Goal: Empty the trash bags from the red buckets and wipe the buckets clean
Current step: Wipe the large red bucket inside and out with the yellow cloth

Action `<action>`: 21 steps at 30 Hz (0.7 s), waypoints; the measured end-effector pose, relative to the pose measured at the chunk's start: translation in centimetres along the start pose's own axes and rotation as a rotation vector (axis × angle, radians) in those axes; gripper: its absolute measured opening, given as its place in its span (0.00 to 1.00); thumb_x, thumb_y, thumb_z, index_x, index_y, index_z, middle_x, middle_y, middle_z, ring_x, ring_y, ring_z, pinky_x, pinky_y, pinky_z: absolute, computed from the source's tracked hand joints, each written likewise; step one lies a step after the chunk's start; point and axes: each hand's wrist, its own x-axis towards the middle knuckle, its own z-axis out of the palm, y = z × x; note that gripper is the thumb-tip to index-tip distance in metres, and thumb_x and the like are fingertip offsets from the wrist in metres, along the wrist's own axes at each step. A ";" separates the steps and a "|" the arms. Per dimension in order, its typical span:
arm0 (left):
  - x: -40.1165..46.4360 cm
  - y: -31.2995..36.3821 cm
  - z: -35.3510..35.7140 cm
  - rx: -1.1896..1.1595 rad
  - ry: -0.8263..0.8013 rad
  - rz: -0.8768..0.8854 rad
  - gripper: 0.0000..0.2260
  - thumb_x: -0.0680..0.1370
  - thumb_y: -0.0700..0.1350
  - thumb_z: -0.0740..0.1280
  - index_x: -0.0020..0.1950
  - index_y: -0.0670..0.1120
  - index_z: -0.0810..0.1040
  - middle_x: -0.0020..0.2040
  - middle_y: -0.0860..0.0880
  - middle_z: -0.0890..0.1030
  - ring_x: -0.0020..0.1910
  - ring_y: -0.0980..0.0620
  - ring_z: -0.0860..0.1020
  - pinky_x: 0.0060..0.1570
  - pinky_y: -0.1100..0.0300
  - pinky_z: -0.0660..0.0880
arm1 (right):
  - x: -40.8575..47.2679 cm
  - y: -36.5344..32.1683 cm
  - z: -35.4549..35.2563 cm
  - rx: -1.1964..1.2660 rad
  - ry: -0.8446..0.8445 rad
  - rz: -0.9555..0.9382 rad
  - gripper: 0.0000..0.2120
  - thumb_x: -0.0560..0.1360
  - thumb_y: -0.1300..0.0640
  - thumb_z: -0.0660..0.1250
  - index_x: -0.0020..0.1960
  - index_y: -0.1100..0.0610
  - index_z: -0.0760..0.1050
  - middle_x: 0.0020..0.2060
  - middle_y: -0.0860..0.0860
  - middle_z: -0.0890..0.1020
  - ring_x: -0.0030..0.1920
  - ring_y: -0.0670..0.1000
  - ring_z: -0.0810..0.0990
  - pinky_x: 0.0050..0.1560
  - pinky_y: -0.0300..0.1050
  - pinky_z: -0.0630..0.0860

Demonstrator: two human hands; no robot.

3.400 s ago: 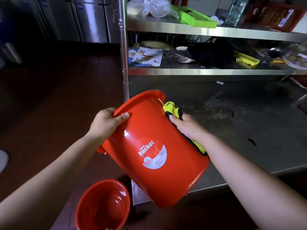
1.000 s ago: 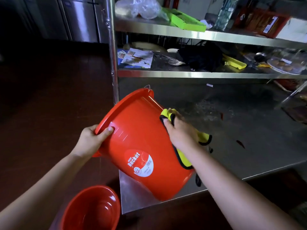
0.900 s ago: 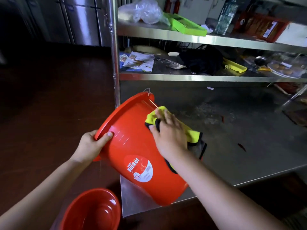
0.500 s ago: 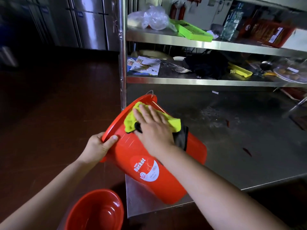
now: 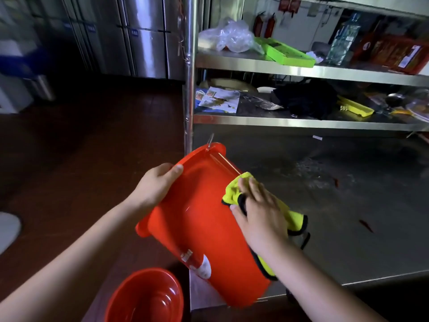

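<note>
**A:** What is in front of the person right now?

**B:** A red bucket (image 5: 204, 219) is held tilted on its side over the near left corner of a steel desk (image 5: 348, 228), its open mouth turned up and away to the left. The left hand (image 5: 155, 184) grips the rim, thumb on the outside wall and fingers curled over the edge. The right hand (image 5: 257, 212) lies flat, fingers straight, pressing a yellow cloth (image 5: 234, 189) with a dark edge against the outer wall.

**A:** How would that bucket handle?

**B:** It looks like thin, glossy plastic, so probably light and fairly stiff, though the wall may flex a little under a firm wipe. The shine suggests it could be slippery (more so if it is damp, which I cannot tell in this dim view). The rim is the sensible place to hold: it has a lip to hook fingers over. A thin wire handle (image 5: 210, 139) pokes up at the far side of the rim, but it would let the bucket swing.

**A:** And the cloth?

**B:** Soft and limp; part of it hangs loose below the wrist. An open palm spreads it better than a pinch.

**A:** Anything else nearby?

**B:** A second red bucket (image 5: 146, 296) stands on the floor below, by the desk's corner. No trash bag shows in it.
</note>
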 end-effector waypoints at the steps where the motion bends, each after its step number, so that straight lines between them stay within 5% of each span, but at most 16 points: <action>1: 0.5 0.4 -0.1 -0.069 -0.003 -0.048 0.17 0.77 0.61 0.61 0.43 0.49 0.80 0.42 0.51 0.83 0.46 0.51 0.81 0.46 0.57 0.76 | -0.4 -1.0 0.1 -0.049 0.024 -0.045 0.33 0.77 0.40 0.58 0.77 0.51 0.54 0.75 0.55 0.59 0.74 0.58 0.59 0.72 0.54 0.61; 6: 1.2 0.1 0.5 -0.118 0.039 -0.104 0.18 0.80 0.58 0.57 0.46 0.46 0.78 0.42 0.48 0.77 0.43 0.51 0.75 0.47 0.56 0.71 | 0.2 -6.2 1.6 -0.210 0.062 -0.405 0.40 0.68 0.42 0.70 0.74 0.53 0.61 0.74 0.58 0.62 0.73 0.66 0.59 0.71 0.60 0.58; 11: 0.9 -0.9 0.2 0.006 0.115 0.000 0.21 0.80 0.58 0.56 0.31 0.48 0.66 0.27 0.54 0.68 0.30 0.53 0.66 0.36 0.54 0.66 | 2.5 -8.2 1.9 -0.161 0.091 -0.664 0.20 0.71 0.50 0.67 0.62 0.51 0.75 0.69 0.53 0.72 0.73 0.62 0.61 0.72 0.56 0.59; 15: 0.3 -2.0 0.3 0.103 0.195 0.058 0.24 0.80 0.60 0.53 0.28 0.47 0.64 0.24 0.54 0.67 0.27 0.53 0.65 0.34 0.53 0.65 | 4.7 -5.7 1.2 0.026 0.010 -0.619 0.32 0.68 0.53 0.72 0.71 0.50 0.67 0.74 0.50 0.64 0.75 0.59 0.57 0.74 0.55 0.53; 18: -0.1 -2.9 0.0 0.089 0.198 0.071 0.24 0.76 0.66 0.52 0.28 0.50 0.65 0.21 0.52 0.64 0.23 0.57 0.63 0.29 0.56 0.62 | 6.9 -3.8 0.1 0.244 -0.052 -0.446 0.29 0.73 0.54 0.70 0.72 0.48 0.65 0.74 0.45 0.61 0.76 0.52 0.54 0.75 0.49 0.52; 21: -0.1 -3.2 -0.1 0.149 0.206 0.081 0.22 0.73 0.68 0.54 0.33 0.53 0.72 0.25 0.48 0.72 0.27 0.55 0.70 0.32 0.55 0.68 | 8.1 -2.7 -0.1 0.361 -0.053 -0.416 0.27 0.73 0.56 0.70 0.70 0.46 0.67 0.72 0.41 0.63 0.75 0.45 0.54 0.74 0.37 0.50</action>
